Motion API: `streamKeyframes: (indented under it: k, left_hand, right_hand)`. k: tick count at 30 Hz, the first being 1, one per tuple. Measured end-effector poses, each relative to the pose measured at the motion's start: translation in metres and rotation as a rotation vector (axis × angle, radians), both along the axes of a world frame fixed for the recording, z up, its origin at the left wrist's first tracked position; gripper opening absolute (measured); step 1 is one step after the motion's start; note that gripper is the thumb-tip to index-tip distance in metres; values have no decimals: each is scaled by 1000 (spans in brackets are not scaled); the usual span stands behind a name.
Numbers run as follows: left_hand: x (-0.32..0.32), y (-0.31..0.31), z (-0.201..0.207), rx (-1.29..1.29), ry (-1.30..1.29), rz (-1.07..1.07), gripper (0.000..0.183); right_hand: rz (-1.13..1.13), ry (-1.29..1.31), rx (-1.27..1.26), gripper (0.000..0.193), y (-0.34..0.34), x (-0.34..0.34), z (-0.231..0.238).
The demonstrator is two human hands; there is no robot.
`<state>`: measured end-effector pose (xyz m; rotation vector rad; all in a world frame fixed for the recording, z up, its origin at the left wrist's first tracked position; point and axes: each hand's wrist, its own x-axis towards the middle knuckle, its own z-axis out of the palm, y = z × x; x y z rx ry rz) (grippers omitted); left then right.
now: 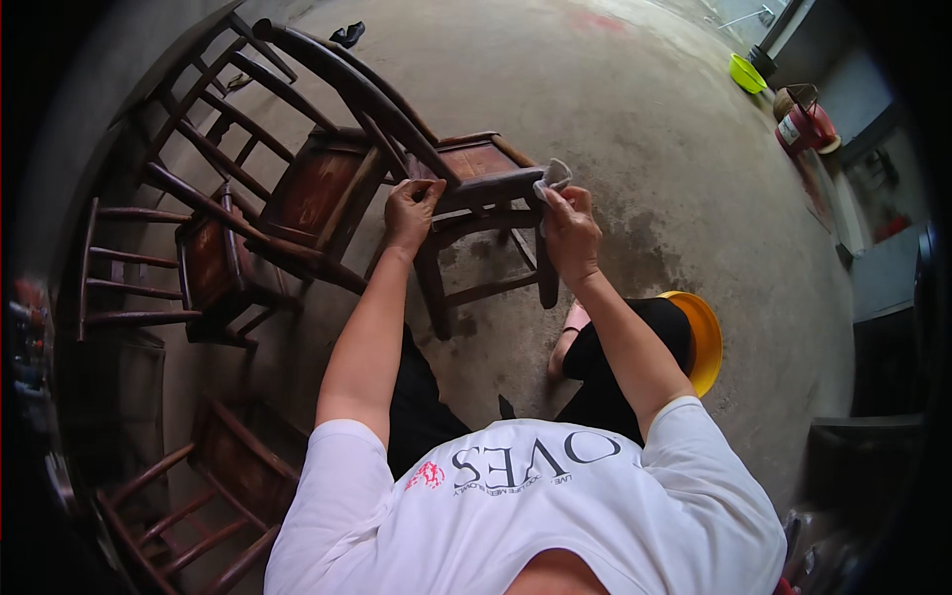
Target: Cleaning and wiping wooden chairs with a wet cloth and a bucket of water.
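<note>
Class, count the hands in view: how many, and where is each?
2: the left hand at the wooden chair, the right hand farther right, holding a pale cloth. No others show.

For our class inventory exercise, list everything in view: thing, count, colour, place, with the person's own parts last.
front chair: 1, dark brown, between the hands
other chairs: at least three, dark brown, left side
cloth: 1, whitish, right hand
round yellow object: 1, yellow, behind the right leg
basin: 1, bright green, upper right
container: 1, red, upper right
footwear: count unclear, dark, upper left
floor: 1, grey with darker patches, throughout
shirt: 1, white with print, bottom centre
trousers: 1, black, above the shirt
left hand: 1, bare, at the front chair
right hand: 1, bare, gripping the cloth
</note>
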<state>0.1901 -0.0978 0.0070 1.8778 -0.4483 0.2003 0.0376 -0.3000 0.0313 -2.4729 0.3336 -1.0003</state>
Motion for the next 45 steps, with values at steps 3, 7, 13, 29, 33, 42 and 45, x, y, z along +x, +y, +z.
streamKeyframes:
  k: [3,7,13,29,33,42,45]
  left_hand:
    - [3,-3,3,-15,-8,31,28]
    - [1,-10,2,5,-109,72,28]
    - [-3,-12,2,35,-149,117,28]
    - [-10,-12,6,89,-195,171,29]
    - [-10,-7,4,80,-148,145,30]
    - [-12,-12,7,96,-166,173,32]
    - [-7,-9,4,107,-145,164,33]
  right_hand:
    - [33,111,-15,24,17,1,-11]
    - [-152,312,8,17,42,28,-23]
    - [37,358,242,18,72,42,-31]
    - [167,492,497,26,47,46,-19]
    - [214,549,215,26,47,37,-15]
    - [207,493,390,29,38,34,-16]
    - [215,534,356,27,59,38,-4]
